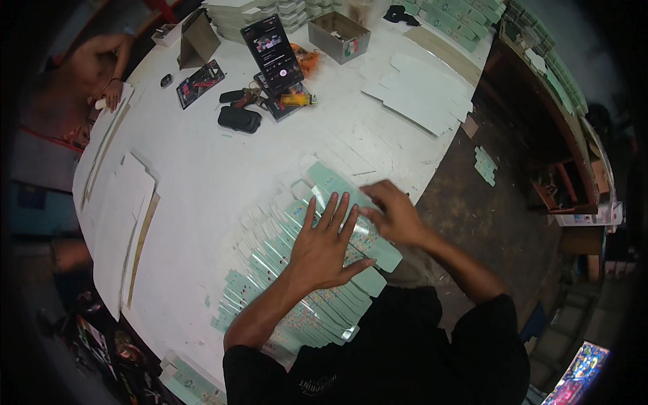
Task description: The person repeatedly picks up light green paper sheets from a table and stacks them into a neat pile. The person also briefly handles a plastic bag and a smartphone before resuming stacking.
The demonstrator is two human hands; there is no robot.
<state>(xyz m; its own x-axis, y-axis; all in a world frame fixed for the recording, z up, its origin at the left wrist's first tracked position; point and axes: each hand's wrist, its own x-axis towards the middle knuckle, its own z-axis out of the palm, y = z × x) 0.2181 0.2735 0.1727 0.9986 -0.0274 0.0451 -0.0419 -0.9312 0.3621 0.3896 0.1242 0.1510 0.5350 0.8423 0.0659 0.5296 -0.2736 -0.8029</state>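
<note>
Left hand (pixel 322 248) flat atop fanned green cartons (pixel 297 270), right hand (pixel 395 214) alongside.

Pale green card cartons (pixel 317 270) glossy; white table (pixel 202 175) smooth, matt.

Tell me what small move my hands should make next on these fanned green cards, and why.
Probably slide the right hand along the top card while the left hand keeps pressing flat on the fanned row of green cards, since the row already lies spread in even steps.
</note>
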